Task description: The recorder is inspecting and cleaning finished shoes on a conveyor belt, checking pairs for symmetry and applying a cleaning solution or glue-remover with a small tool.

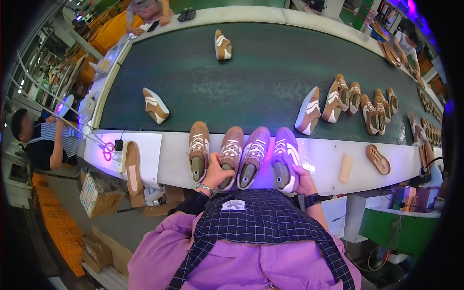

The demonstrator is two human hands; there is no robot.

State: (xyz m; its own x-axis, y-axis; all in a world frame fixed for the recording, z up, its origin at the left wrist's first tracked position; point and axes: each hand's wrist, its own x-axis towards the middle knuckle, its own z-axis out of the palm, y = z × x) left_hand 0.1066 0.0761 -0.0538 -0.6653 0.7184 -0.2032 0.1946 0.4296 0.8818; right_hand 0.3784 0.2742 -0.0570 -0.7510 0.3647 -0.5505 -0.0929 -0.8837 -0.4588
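Note:
Several brown sneakers with white laces stand in a row on the white ledge, toes pointing away from me. My left hand (217,172) is closed round the heel of the second sneaker (231,147) from the left, its thumb over the opening. Just left of that hand stands another sneaker (198,145). At the right end of the row, my right hand (304,180) grips the outer heel side of a sneaker (285,151), its fingers partly hidden. Between the two held shoes stands one more sneaker (254,150). Purple light falls on the two right-hand shoes.
Beyond the ledge runs a dark green conveyor belt (193,87) carrying several sneakers (309,110). On the ledge lie a tan shoe sole (133,166), a beige strip (345,168) and an openwork brown shoe piece (378,160). Other people work at the left (46,137) and far side (147,14).

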